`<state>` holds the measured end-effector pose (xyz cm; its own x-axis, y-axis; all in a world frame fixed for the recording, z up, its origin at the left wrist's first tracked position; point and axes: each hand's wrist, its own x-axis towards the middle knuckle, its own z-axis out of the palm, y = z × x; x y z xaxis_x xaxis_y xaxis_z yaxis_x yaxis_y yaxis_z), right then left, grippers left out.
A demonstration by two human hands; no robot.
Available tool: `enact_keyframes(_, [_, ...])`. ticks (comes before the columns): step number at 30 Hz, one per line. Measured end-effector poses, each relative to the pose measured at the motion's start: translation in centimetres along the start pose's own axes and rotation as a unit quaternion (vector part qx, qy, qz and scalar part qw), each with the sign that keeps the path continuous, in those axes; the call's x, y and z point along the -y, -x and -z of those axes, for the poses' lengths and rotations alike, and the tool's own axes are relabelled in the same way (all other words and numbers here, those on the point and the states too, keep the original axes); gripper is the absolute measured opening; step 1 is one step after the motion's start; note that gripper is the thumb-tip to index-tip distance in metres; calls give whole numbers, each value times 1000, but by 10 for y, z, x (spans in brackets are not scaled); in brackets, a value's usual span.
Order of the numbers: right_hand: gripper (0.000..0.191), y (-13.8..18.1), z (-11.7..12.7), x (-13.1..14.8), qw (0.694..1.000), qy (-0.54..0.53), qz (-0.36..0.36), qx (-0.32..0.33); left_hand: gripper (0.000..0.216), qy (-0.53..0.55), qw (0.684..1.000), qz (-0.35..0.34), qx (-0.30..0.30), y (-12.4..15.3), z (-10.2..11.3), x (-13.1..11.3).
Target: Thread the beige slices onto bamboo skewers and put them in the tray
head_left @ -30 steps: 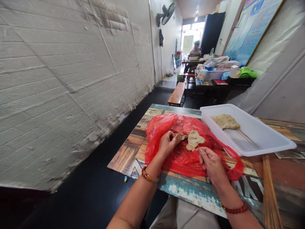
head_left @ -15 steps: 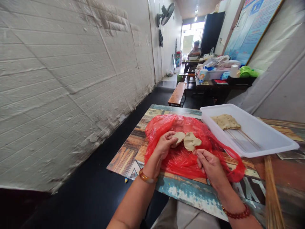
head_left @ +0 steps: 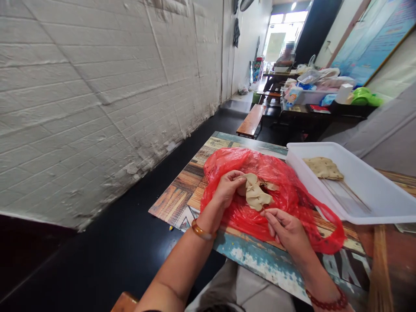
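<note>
A person's right hand [head_left: 287, 227], with a dark red beaded bracelet [head_left: 326, 300] at the wrist, reaches over a wood-patterned tabletop [head_left: 182, 195]. Its thumb and forefinger are pressed together at the lower tip of a folded, tan, sheet-like piece [head_left: 257, 197]; whether they grip its edge or a thin stick is too small to tell. The left hand [head_left: 227, 186], wearing an amber-coloured bangle [head_left: 203, 231], pinches a flat tan piece [head_left: 242, 189] between thumb and fingers, right against the folded one. Both pieces are above a crumpled red plastic bag [head_left: 224, 161]. To the right, a bundle of thin wooden sticks [head_left: 380, 268] lies near a white plastic tub [head_left: 360, 169], which holds a tan slab [head_left: 323, 168] on thin skewers [head_left: 350, 194]. Beyond stand a brown wooden bench [head_left: 252, 120] and, farther off, another person [head_left: 286, 60].
</note>
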<state>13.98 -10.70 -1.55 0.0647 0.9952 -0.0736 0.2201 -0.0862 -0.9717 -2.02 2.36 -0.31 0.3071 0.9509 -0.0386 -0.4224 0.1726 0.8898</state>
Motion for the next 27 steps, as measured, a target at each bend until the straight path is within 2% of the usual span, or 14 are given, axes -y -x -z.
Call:
enact_keyframes(8, [36, 2, -2, -2, 997, 71, 23, -15, 38, -1, 1000, -15, -16, 0, 1, -2])
enact_keyframes(20, [40, 2, -1, -4, 995, 91, 30, -22, 32, -22, 998, -52, -27, -2, 5, -1])
enact_keyframes(27, [40, 0, -2, -5, 988, 140, 51, -34, 29, -23, 998, -57, -22, -3, 5, 0])
